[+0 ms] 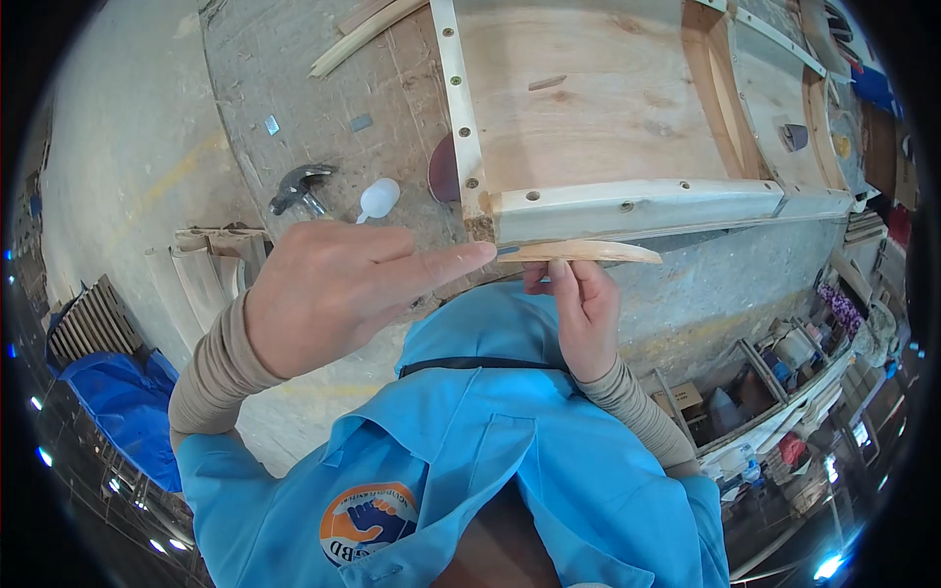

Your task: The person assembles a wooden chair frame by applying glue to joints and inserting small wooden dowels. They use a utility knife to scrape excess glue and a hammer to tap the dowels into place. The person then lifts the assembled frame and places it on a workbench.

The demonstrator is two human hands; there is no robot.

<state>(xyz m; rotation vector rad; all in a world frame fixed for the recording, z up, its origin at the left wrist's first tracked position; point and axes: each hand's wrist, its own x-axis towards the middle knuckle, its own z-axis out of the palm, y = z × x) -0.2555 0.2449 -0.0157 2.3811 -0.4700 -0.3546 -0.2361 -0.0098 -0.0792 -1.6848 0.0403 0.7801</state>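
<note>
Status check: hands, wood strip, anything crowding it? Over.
Right hand pinching curved wood strip. Left hand with index finger at strip's left end, grip unclear. Wooden frame close beyond strip.

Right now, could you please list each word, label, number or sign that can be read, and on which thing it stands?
Round orange-and-white badge on the light-blue cloth shirt: lettering around its edge; I do not copy it out.
Small tan box at lower right: dark marks, too small to read.
No other text is readable.
</note>
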